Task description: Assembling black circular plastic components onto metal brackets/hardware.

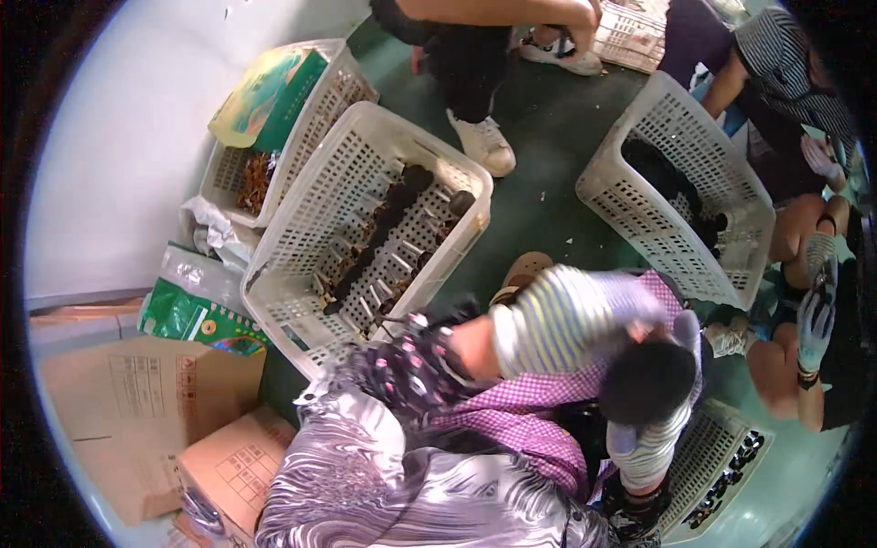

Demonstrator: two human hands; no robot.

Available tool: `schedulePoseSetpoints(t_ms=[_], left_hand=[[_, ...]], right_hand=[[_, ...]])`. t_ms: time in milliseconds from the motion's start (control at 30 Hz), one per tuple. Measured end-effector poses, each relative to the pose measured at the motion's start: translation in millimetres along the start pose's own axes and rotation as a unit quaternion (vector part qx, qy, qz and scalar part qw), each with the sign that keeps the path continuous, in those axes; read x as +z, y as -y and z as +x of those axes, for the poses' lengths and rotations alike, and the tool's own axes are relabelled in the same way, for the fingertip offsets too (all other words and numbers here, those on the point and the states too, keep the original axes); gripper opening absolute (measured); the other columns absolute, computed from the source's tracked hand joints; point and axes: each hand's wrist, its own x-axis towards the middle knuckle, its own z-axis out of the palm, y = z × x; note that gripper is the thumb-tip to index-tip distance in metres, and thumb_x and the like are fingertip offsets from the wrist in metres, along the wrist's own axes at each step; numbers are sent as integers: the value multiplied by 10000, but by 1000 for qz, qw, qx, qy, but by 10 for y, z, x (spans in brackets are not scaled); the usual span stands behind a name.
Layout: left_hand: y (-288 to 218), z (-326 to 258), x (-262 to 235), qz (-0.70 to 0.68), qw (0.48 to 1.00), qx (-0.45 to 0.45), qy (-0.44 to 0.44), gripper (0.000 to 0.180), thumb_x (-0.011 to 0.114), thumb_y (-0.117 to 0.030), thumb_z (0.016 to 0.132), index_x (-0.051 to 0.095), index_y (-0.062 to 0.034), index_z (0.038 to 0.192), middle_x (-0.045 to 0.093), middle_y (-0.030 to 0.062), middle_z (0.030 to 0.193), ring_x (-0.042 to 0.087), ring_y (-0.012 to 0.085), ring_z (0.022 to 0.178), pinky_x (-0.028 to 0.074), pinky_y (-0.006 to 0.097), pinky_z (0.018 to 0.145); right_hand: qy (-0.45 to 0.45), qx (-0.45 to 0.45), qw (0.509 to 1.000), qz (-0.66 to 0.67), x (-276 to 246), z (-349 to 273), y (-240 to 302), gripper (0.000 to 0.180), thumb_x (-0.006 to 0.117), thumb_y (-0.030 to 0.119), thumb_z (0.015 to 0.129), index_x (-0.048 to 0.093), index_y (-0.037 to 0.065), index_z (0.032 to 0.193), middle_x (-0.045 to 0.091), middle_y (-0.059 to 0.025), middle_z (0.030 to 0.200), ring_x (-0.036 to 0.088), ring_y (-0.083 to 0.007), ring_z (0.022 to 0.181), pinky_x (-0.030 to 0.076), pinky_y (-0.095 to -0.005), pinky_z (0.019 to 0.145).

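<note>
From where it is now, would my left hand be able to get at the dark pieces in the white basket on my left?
Probably yes. The left hand sits just beside the white basket, whose top is open, and nothing covers the dark pieces.

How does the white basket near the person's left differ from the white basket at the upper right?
The left basket holds many short sticks with dark tips, laid in rows; the upper-right basket holds a loose dark heap along one side. A second basket sits behind the left one, while the upper-right one has floor around it. Both are white, perforated plastic and tilted. The gloved left hand and right hand touch neither.
</note>
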Motion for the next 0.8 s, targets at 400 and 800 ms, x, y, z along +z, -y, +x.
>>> schedulePoseSetpoints(t_ms=[400, 800], left_hand=[[1304, -2871, -2368, 416, 741, -508, 138, 283, 649, -103, 706, 629, -146, 984, 613, 129, 1007, 572, 317, 974, 472, 369, 822], [1802, -3839, -1572, 351, 534, -629, 444, 256, 526, -185, 854, 653, -112, 1064, 620, 143, 1093, 583, 292, 1027, 477, 375, 854]], right_hand=[[7, 50, 997, -52, -33, 167, -182, 417, 410, 269, 936, 430, 49, 1289, 333, -170, 1396, 317, -302, 1295, 220, -420, 1074], [25, 49, 992, -114, 52, 268, -45, 402, 418, 297, 925, 486, 50, 1234, 370, -186, 1371, 347, -321, 1277, 245, -431, 1062]])
